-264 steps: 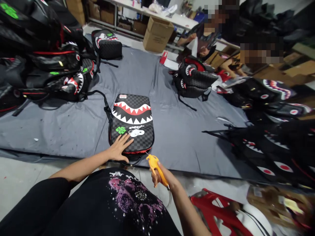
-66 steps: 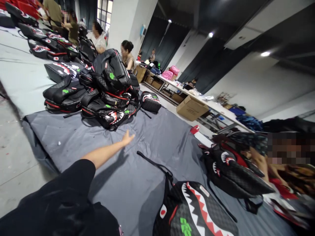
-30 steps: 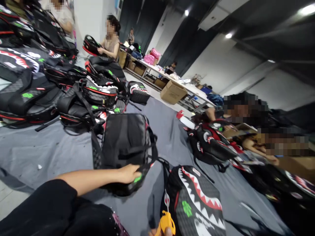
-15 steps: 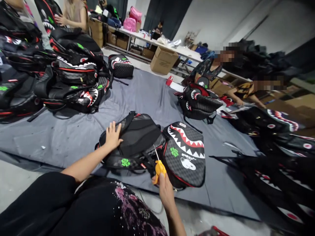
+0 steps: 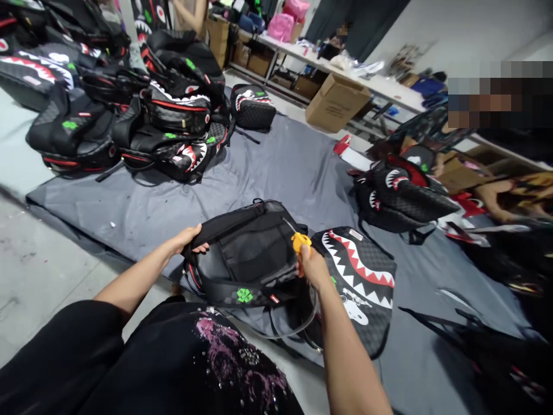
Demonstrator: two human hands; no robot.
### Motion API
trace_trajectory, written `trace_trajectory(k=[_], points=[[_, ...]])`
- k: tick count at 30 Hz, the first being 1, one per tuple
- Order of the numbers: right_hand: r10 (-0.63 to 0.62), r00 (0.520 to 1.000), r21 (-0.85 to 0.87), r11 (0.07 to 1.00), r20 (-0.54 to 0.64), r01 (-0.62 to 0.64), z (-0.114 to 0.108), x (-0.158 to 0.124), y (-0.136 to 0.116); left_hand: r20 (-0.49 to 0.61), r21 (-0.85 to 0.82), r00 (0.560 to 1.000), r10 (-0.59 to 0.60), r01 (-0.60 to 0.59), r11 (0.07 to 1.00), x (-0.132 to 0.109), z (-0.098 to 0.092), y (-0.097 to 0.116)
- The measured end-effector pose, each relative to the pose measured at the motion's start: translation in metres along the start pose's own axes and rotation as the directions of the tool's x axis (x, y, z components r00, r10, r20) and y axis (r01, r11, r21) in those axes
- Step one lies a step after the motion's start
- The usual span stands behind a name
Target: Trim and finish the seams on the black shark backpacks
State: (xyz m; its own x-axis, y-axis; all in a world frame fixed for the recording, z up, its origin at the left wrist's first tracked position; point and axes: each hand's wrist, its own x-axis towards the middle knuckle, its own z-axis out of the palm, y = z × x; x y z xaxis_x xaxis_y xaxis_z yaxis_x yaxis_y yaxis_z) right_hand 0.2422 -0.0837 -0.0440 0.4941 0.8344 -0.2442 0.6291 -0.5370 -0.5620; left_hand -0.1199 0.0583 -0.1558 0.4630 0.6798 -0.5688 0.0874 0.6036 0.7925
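Observation:
A black backpack [image 5: 246,253] lies back side up on the grey mat [image 5: 285,167] right in front of me. My left hand [image 5: 185,239] is closed round its shoulder strap at the left edge. My right hand [image 5: 311,266] holds a yellow-handled tool [image 5: 300,241] with a thin metal tip over the bag's right side, a hose trailing below. A second backpack with a shark-mouth print [image 5: 358,282] lies face up just to the right, touching the first.
A heap of black shark-print backpacks [image 5: 142,115] fills the far left of the mat. Another shark backpack [image 5: 401,196] stands at right near seated people. A cardboard box [image 5: 337,104] and a long table [image 5: 367,80] are behind. Bare floor [image 5: 38,259] lies left.
My left hand went from lying flat on the black backpack to gripping its strap and lifting that edge. My right hand brought the yellow tool up over the bag.

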Motion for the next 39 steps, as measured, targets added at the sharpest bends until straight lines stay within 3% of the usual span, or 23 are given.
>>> trace_trajectory(k=[1, 3, 5, 6, 9, 10, 12, 13, 16, 17, 20, 21, 23, 24, 25, 27, 28, 30, 31, 32, 35, 37, 39], points=[[0.017, 1.0, -0.071, 0.997, 0.023, -0.016, 0.003, 0.005, -0.008, -0.026, -0.044, 0.998, -0.054, 0.053, 0.998, 0.003, -0.001, -0.001], [-0.01, 0.972, -0.125, 0.991, 0.236, 0.04, 0.016, 0.003, -0.021, -0.06, -0.083, 0.987, -0.147, 0.142, 0.986, 0.012, -0.002, -0.003], [-0.095, 0.88, -0.048, 0.99, 0.466, 0.132, 0.029, -0.006, -0.032, -0.053, -0.076, 0.979, -0.199, 0.195, 0.978, 0.02, -0.003, -0.004], [-0.108, 0.873, -0.027, 0.99, 0.475, 0.138, 0.034, -0.011, -0.036, -0.05, -0.066, 0.976, -0.211, 0.207, 0.976, 0.023, -0.003, -0.004], [-0.085, 0.942, -0.068, 0.991, 0.326, 0.113, 0.038, -0.021, -0.048, -0.044, -0.055, 0.971, -0.236, 0.233, 0.971, 0.03, -0.004, -0.004], [-0.093, 0.924, -0.066, 0.99, 0.371, 0.126, 0.038, -0.022, -0.051, -0.04, -0.046, 0.969, -0.242, 0.24, 0.97, 0.031, -0.004, -0.003], [-0.125, 0.836, -0.021, 0.987, 0.534, 0.161, 0.036, -0.021, -0.057, -0.043, -0.015, 0.97, -0.24, 0.24, 0.971, 0.032, -0.004, -0.003], [-0.13, 0.83, -0.015, 0.986, 0.543, 0.164, 0.036, -0.021, -0.059, -0.05, 0.007, 0.972, -0.23, 0.231, 0.973, 0.032, -0.003, -0.003], [-0.116, 0.939, -0.08, 0.986, 0.324, 0.149, 0.036, -0.02, -0.064, -0.093, 0.101, 0.983, -0.157, 0.167, 0.981, 0.028, 0.001, -0.002], [-0.117, 0.937, -0.079, 0.985, 0.329, 0.151, 0.036, -0.02, -0.065, -0.113, 0.144, 0.986, -0.122, 0.138, 0.98, 0.025, 0.004, -0.002], [-0.154, 0.825, 0.008, 0.984, 0.544, 0.179, 0.034, -0.026, -0.068, -0.192, 0.283, 0.981, 0.012, 0.043, 0.958, 0.012, 0.022, -0.005], [-0.154, 0.842, 0.002, 0.984, 0.517, 0.179, 0.032, -0.028, -0.068, -0.223, 0.341, 0.971, 0.081, 0.0, 0.94, 0.007, 0.031, -0.007], [-0.131, 0.936, -0.06, 0.985, 0.326, 0.159, 0.023, -0.032, -0.067, -0.239, 0.559, 0.924, 0.299, -0.121, 0.82, 0.0, 0.05, -0.013], [-0.121, 0.95, -0.075, 0.986, 0.288, 0.148, 0.016, -0.033, -0.065, -0.193, 0.694, 0.889, 0.415, -0.176, 0.698, -0.003, 0.06, -0.017], [-0.112, 0.935, -0.069, 0.987, 0.336, 0.144, 0.008, -0.035, -0.063, -0.112, 0.811, 0.857, 0.503, -0.214, 0.545, -0.004, 0.069, -0.02], [-0.081, 0.862, -0.045, 0.992, 0.501, 0.12, -0.012, -0.035, -0.053, 0.044, 0.931, 0.825, 0.563, -0.239, 0.277, -0.008, 0.083, -0.024], [-0.043, 0.865, -0.077, 0.993, 0.5, 0.094, -0.023, -0.035, -0.046, 0.061, 0.947, 0.825, 0.562, -0.226, 0.23, -0.01, 0.088, -0.026], [0.088, 0.96, -0.251, 0.968, 0.265, -0.019, -0.044, -0.035, -0.03, 0.037, 0.955, 0.798, 0.602, -0.205, 0.213, -0.021, 0.097, -0.026], [0.151, 0.979, -0.325, 0.941, 0.14, -0.099, -0.053, -0.036, -0.022, 0.051, 0.953, 0.768, 0.638, -0.229, 0.199, -0.029, 0.101, -0.027], [0.206, 0.972, -0.362, 0.92, 0.114, -0.152, -0.06, -0.039, -0.015, 0.115, 0.943, 0.739, 0.664, -0.292, 0.161, -0.039, 0.107, -0.029], [0.284, 0.865, -0.314, 0.936, 0.414, -0.157, -0.07, -0.055, -0.001, 0.539, 0.785, 0.634, 0.555, -0.617, -0.056, -0.068, 0.129, -0.044], [0.297, 0.872, -0.336, 0.927, 0.389, -0.166, -0.072, -0.068, 0.002, 0.71, 0.676, 0.586, 0.389, -0.722, -0.146, -0.078, 0.147, -0.059], [0.31, 0.904, -0.384, 0.905, 0.294, -0.185, -0.075, -0.079, 0.002, 0.693, 0.708, 0.636, 0.341, -0.689, -0.155, -0.074, 0.16, -0.071]])
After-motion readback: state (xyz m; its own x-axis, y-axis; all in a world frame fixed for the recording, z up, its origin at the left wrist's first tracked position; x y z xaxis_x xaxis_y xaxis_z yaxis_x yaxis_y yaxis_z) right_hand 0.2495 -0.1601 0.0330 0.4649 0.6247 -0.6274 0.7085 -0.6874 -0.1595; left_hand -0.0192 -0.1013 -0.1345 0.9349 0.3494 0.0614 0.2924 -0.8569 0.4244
